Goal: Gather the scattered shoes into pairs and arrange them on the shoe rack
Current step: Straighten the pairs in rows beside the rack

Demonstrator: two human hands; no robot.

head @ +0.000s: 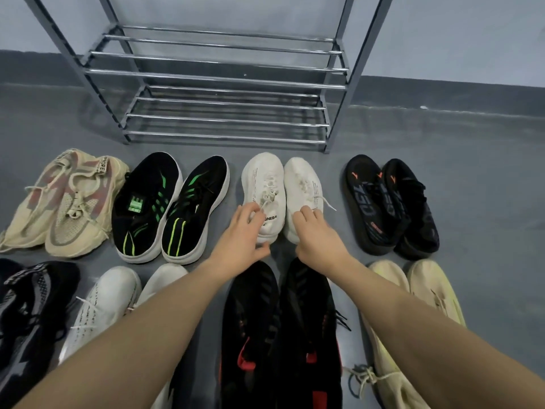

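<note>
Two hands on a white pair of sneakers.
Left hand [247, 231] fingers clamped on left white sneaker [262, 184]; right hand [317, 234] gripping right white sneaker [300, 184]; shoe rack [224, 81] beyond.

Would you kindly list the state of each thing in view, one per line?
Shoe rack: upright, shelves bare.
White shoes: paired on floor, a hand on each heel.
Left hand: closing on left white shoe.
Right hand: closing on right white shoe.
Black-green shoes: paired, untouched.
Black shoes: paired, untouched.

White shoe [262, 196] reads "GNED"; black shoe [370, 202] perhaps "350".
</note>
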